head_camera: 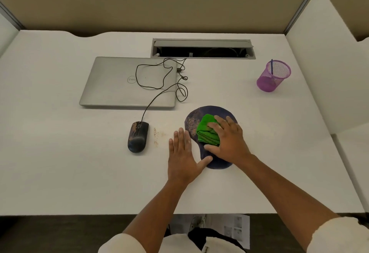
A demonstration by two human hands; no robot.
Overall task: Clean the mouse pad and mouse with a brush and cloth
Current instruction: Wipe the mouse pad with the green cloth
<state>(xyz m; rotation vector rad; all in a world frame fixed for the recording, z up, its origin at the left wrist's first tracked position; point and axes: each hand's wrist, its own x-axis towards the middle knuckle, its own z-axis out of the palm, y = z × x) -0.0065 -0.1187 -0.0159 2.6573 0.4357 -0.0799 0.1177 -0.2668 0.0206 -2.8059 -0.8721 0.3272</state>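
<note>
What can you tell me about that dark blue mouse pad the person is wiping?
The mouse pad is dark blue, rounded at the far end and narrowing to a nearer lobe that looks like a wrist rest. It lies flat on the white desk, right of the mouse. Brownish smears mark its left and far parts. The right hand presses a folded green cloth onto it, and the left hand lies flat at its left edge, thumb touching it.

Green cloth [207, 130] on smudged mouse pad [211, 112], dirty mouse [138, 136] left
</note>
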